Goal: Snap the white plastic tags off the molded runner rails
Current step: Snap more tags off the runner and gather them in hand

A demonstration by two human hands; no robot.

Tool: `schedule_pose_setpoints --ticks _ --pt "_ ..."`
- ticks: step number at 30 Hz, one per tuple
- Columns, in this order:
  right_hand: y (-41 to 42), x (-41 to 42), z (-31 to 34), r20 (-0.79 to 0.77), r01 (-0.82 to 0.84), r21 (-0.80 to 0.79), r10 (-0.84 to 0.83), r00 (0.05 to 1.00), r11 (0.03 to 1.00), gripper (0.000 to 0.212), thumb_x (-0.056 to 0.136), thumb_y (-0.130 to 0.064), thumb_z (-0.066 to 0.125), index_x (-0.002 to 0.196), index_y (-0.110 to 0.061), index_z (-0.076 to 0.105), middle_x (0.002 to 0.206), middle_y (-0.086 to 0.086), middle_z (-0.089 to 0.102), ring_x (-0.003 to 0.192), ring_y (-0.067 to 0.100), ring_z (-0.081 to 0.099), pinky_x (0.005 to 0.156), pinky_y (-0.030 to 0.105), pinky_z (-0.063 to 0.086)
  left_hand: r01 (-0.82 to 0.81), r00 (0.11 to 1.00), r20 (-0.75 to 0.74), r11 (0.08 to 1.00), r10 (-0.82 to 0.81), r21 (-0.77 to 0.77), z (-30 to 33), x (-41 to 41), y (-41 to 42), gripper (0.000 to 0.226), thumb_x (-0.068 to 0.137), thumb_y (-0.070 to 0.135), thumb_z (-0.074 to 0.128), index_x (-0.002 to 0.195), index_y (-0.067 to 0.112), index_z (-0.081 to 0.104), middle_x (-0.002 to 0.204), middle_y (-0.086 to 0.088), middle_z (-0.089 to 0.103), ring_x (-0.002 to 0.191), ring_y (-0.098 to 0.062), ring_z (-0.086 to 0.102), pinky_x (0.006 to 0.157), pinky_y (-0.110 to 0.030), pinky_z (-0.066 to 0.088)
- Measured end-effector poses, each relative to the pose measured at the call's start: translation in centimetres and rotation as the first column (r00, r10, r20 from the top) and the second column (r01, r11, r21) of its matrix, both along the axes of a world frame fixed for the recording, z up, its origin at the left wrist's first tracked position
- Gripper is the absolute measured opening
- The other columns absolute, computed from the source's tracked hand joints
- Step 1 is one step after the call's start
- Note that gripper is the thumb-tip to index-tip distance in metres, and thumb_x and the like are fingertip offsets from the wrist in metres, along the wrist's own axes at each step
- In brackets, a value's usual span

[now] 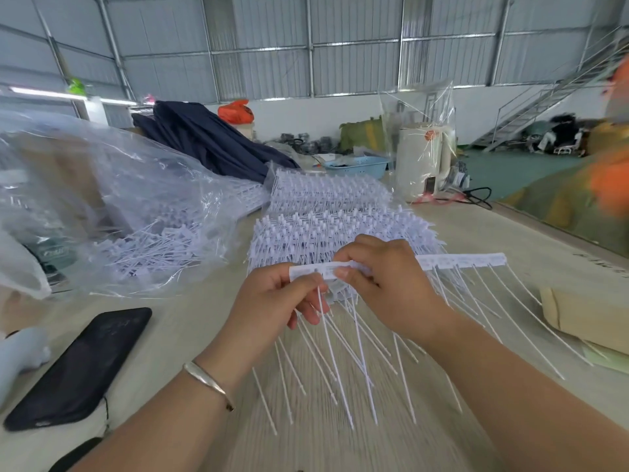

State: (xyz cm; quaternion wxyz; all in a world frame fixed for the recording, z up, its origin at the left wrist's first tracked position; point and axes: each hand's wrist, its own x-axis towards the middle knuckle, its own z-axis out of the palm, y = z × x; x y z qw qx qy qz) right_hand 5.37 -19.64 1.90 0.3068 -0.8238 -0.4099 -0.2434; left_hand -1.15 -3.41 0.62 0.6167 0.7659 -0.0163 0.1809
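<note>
Both hands pinch the runner rail [459, 259] above the desk [476, 226], left hand [272, 298] and right hand [384, 277] mid-snap at its left end; next, I judge, a sharp twist frees a tag [308, 271].

Head camera looks forward and down (close, wide-angle) over the table [190, 335].

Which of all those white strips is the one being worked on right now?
Find the big stack of white runner rails mid-table. Just in front, the left hand and right hand pinch one rail. It alone is lifted, its thin tails hanging.
</note>
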Motion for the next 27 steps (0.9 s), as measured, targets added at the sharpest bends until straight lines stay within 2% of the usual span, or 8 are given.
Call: schedule_pose_setpoints --ticks 10,13,16,19,22,24,25,27 --pt "1.9 -2.7 0.3 0.092 0.191 0.028 -0.193 0.977 0.981 0.012 0.09 -0.014 0.06 0.085 -0.009 0.07 0.081 0.003 0.057 0.068 0.026 0.054 0.075 0.039 0.037 -0.287 0.947 0.216 0.928 0.237 0.239 -0.5 -0.2 -1.1 0.032 0.091 0.017 0.057 0.063 0.028 0.069 0.054 0.001 0.067 0.048 -0.014 0.065 0.05 -0.021 0.047" --pt "2.7 -3.8 0.4 0.138 0.261 0.033 -0.263 0.955 0.965 0.015 0.084 -0.008 0.055 0.074 -0.009 0.066 0.075 0.005 0.058 0.066 0.026 0.054 0.069 0.039 0.038 -0.458 0.883 0.339 0.751 0.323 0.476 -0.2 -0.5 -1.5 0.037 0.087 0.032 0.047 0.057 0.013 0.058 0.049 -0.003 0.061 0.048 -0.021 0.061 0.052 -0.036 0.048" --pt "3.3 -4.3 0.5 0.093 0.292 -0.111 -0.282 0.955 0.95 0.024 0.082 -0.017 0.033 0.079 -0.018 0.057 0.083 -0.004 0.048 0.074 0.022 0.054 0.072 0.033 0.029 -0.58 0.812 0.518 0.482 0.271 0.657 0.3 -0.9 -1.8 0.046 0.086 0.026 0.053 0.051 0.023 0.025 0.039 -0.005 0.042 0.037 -0.031 0.048 0.038 -0.023 0.019" --pt "2.9 -3.7 0.1 0.023 0.246 -0.105 -0.245 0.969 0.964 0.032 0.09 -0.02 0.031 0.09 -0.018 0.062 0.089 -0.005 0.048 0.078 0.021 0.055 0.079 0.033 0.031 -0.579 0.814 0.543 0.364 0.206 0.73 0.3 -1.0 -1.9 0.054 0.085 0.016 0.067 0.054 0.025 0.023 0.039 -0.003 0.041 0.033 -0.03 0.045 0.047 -0.016 0.002" --pt "2.2 -2.8 0.0 -0.072 0.142 0.041 -0.139 0.988 0.989 0.021 0.096 -0.012 0.049 0.099 -0.018 0.069 0.085 -0.006 0.048 0.069 0.016 0.052 0.085 0.038 0.035 -0.573 0.817 0.52 0.462 0.25 0.677 0.0 -0.6 -1.1 0.04 0.088 0.024 0.057 0.055 0.012 0.041 0.042 -0.003 0.046 0.037 -0.026 0.045 0.037 -0.024 0.022" --pt "1.6 -2.0 0.1 -0.186 0.065 0.172 -0.033 0.982 0.983 0.02 0.096 -0.009 0.053 0.101 -0.02 0.069 0.086 -0.004 0.053 0.071 0.014 0.051 0.089 0.045 0.039 -0.466 0.87 0.417 0.711 0.262 0.527 0.0 -0.5 -0.7 0.036 0.093 0.031 0.049 0.066 0.012 0.063 0.053 0.001 0.062 0.049 -0.017 0.06 0.048 -0.034 0.047" --pt "1.3 -1.7 0.2 -0.236 0.033 0.222 0.021 0.972 0.975 0.019 0.096 -0.009 0.053 0.1 -0.02 0.068 0.088 -0.002 0.056 0.074 0.015 0.053 0.092 0.048 0.04 -0.389 0.897 0.371 0.827 0.24 0.405 0.0 -0.5 -0.7 0.03 0.096 0.029 0.051 0.074 0.017 0.068 0.059 0.004 0.066 0.053 -0.011 0.063 0.053 -0.03 0.051" --pt "0.8 -1.4 0.4 -0.293 -0.024 0.29 0.112 0.95 0.957 0.016 0.096 -0.011 0.054 0.099 -0.018 0.068 0.092 0.002 0.06 0.078 0.018 0.055 0.095 0.052 0.039 -0.274 0.931 0.312 0.93 0.192 0.245 0.2 -0.5 -0.8 0.022 0.097 0.023 0.054 0.082 0.02 0.068 0.064 0.007 0.068 0.055 -0.004 0.062 0.052 -0.019 0.047"
